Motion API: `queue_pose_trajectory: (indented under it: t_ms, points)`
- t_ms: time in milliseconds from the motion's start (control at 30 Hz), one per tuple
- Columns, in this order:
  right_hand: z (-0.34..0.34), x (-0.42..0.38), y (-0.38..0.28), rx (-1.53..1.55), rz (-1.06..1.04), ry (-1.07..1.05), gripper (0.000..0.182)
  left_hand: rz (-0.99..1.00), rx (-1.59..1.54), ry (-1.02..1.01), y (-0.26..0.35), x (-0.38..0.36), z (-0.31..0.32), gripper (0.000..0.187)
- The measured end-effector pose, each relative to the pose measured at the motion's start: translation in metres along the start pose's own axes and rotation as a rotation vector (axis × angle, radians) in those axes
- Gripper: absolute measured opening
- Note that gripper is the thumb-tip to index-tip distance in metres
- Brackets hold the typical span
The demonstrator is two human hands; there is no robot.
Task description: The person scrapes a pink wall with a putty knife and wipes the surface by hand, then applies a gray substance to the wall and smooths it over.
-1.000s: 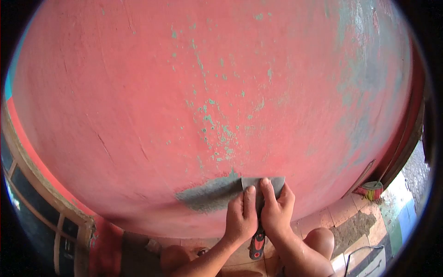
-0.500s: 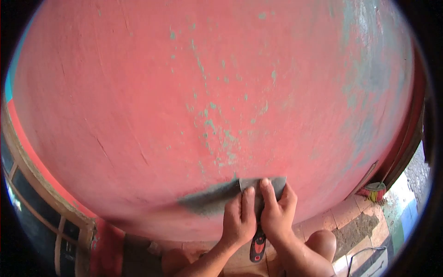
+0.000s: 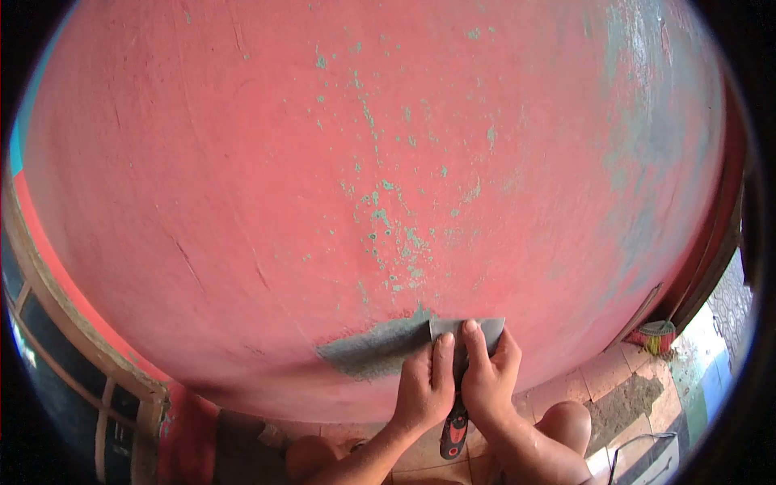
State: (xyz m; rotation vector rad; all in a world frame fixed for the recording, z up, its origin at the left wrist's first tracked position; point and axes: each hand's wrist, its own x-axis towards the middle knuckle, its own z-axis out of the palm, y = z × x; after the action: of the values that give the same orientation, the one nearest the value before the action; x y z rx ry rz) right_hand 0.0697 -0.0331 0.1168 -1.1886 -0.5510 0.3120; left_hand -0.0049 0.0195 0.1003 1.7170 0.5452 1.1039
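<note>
A pink-red wall (image 3: 267,162) with green flecks of older paint fills most of the view. Low on it lies a bare grey patch (image 3: 376,347) with ragged edges. My left hand (image 3: 426,384) and my right hand (image 3: 489,372) both grip a scraper (image 3: 492,327), their thumbs pressed on its wide metal blade. The blade's top edge rests against the wall at the right end of the grey patch. Its black and red handle (image 3: 454,432) points down between my wrists.
A broom head (image 3: 653,335) stands at the wall's right foot on the tiled floor (image 3: 594,376). A wooden frame with dark panes (image 3: 56,356) is at the lower left. My knees show at the bottom, and a pale object (image 3: 651,461) lies at the lower right.
Both hands and the scraper have shifted slightly right and down in view. The wall's flecks have also shifted slightly right. More of the grey patch shows left of the blade.
</note>
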Motion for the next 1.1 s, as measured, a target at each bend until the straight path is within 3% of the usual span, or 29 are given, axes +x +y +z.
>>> queue_pose_trajectory:
  t_ms: [400,500,667,1100]
  points:
    - [-0.005,-0.001,-0.004,0.027,0.085,-0.013,0.022,-0.034,-0.017,-0.031,0.008,0.004,-0.003,0.037]
    - [-0.006,-0.002,0.004,-0.038,0.001,0.015,0.022,-0.004,-0.024,0.008,0.000,-0.004,0.007,0.037]
    - [0.003,0.008,-0.020,0.064,0.031,-0.012,0.022,0.021,-0.012,-0.020,0.019,0.013,-0.002,0.037]
    - [-0.005,-0.001,-0.001,-0.020,0.011,0.018,0.024,-0.018,-0.013,-0.007,0.001,0.000,0.007,0.037]
